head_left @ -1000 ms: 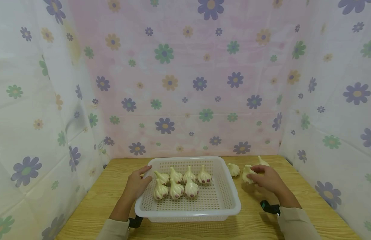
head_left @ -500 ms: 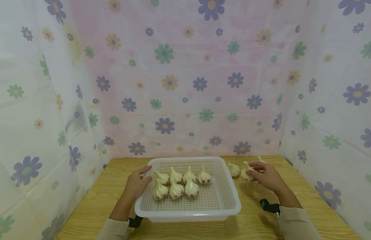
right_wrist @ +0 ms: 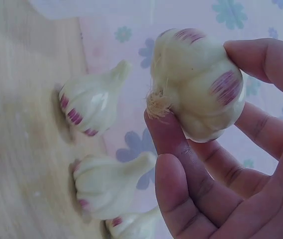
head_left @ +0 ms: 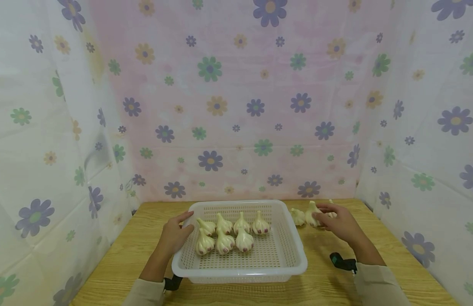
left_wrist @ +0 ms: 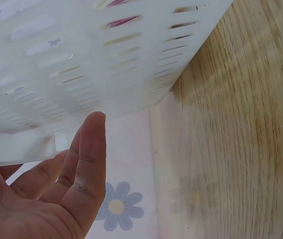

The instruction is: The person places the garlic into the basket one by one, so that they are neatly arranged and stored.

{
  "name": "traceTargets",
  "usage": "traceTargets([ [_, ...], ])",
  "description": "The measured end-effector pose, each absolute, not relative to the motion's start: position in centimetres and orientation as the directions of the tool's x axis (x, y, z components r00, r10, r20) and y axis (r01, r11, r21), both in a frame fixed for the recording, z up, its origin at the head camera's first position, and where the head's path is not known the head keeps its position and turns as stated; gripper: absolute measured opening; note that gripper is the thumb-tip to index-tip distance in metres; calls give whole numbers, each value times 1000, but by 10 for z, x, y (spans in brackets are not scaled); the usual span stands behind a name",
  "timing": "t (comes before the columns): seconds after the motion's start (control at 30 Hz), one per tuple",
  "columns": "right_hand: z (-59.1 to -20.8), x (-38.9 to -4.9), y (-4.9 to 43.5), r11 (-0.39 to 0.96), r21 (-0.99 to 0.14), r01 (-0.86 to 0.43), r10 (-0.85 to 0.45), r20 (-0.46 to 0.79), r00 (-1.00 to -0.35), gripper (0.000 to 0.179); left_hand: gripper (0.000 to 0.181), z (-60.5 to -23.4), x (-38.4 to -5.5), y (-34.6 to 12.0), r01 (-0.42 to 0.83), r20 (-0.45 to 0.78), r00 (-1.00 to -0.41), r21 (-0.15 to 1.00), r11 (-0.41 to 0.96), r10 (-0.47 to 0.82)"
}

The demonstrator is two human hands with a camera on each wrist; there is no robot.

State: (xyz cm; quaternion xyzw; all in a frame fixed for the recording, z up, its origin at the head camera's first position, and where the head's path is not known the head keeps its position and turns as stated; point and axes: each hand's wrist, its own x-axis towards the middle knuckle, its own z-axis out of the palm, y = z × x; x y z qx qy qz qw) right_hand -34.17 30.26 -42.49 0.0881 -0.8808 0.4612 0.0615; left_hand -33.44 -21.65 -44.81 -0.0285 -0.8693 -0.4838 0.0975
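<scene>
My right hand pinches a garlic bulb to the right of the white plastic basket. In the right wrist view the held garlic bulb sits between thumb and fingertips, clear of the table, with its root tuft showing. My left hand holds the basket's left rim, thumb over the top. Its fingers reach up under the rim along the slotted outer wall. Inside the basket, several garlic bulbs lie in two rows on the left and middle, stems pointing away.
On the wooden table, a loose garlic bulb lies near the basket's right side. Another garlic bulb is partly hidden behind my right hand. Flowered cloth encloses the table at the back and both sides.
My right hand has lifted the garlic bulb slightly and brought it a little left, its stem now more upright. My left hand and the basket have stayed still.
</scene>
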Motion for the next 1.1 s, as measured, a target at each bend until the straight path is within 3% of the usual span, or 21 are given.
traceTargets([
  [0.3,-413,-336,294,554,-794,-250,-119,221,-968,70,55,-447,-333,-216,141,195,-980,838,526,-48],
  [1.1,-397,-328,265,383,-865,-324,-186,272,-944,62,54,-447,-333,-216,136,192,-980,837,530,-50],
])
